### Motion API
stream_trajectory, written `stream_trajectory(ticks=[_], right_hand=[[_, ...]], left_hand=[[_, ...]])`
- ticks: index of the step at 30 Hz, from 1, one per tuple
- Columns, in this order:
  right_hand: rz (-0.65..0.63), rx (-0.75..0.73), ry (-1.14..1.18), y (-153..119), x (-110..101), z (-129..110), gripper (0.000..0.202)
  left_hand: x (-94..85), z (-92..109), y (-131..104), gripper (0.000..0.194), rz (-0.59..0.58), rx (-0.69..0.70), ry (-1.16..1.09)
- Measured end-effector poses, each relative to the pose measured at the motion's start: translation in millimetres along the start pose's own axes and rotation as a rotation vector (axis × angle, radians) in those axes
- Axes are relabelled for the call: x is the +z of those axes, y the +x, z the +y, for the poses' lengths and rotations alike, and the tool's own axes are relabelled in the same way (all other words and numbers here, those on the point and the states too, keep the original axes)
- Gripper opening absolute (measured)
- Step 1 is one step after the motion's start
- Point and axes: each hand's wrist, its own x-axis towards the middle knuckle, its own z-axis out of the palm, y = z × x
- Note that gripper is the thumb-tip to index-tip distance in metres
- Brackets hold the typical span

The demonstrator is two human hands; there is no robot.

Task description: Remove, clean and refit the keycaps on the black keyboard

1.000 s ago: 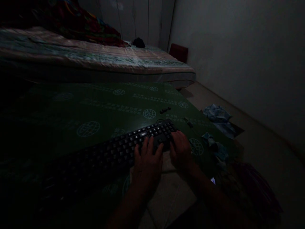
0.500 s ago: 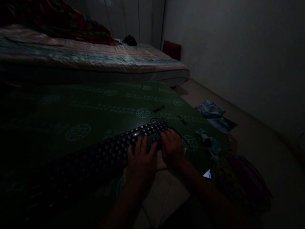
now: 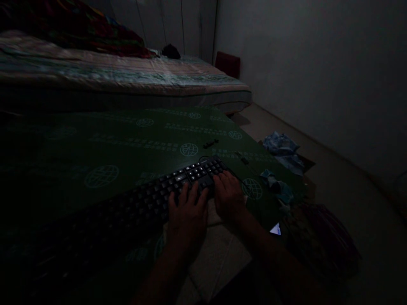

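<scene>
A black keyboard lies slantwise on a green printed board, its near left end lost in the dark. Over the front edge of its keys rests my left hand, open, with the fingers spread on or just above the keys. Close beside it, my right hand is at the keyboard's right end, palm down, fingers stretched forward and holding nothing. Whether any single key is pressed cannot be seen. Beneath my wrists is a pale flat piece, perhaps cardboard.
Beyond the board stands a bed with a dark red blanket. Small dark pieces and a thin cable lie past the keyboard. Crumpled cloths and a lit screen corner are to the right.
The whole view has shifted slightly. Both hands stay at the same part of the keyboard, with only slight finger movement at most.
</scene>
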Motion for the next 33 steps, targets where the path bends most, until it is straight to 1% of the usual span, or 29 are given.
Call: stream_trajectory(ticks=[9, 15, 20, 28, 33], right_hand=[[-0.010, -0.002, 0.007, -0.6, -2.0, 0.1, 0.036], [-0.013, 0.002, 0.032, -2.8, -0.5, 1.0, 0.037], [0.007, 0.004, 0.044, -4.5, 0.6, 1.2, 0.036], [0.053, -0.016, 0.028, -7.2, 4.0, 2.5, 0.034], [0.055, -0.023, 0.019, -9.2, 6.6, 4.6, 0.034]], left_hand=[[0.2, 0.6, -1.0, 0.039, -0.037, 0.007, -0.089], [3.1, -0.9, -2.6, 0.038, -0.022, 0.008, -0.120], [4.0, -0.5, -5.2, 0.038, -0.016, -0.007, -0.131], [1.7, 0.4, -5.5, 0.039, -0.040, -0.020, -0.158], [3.1, 0.3, -6.8, 0.039, -0.029, -0.023, -0.163]])
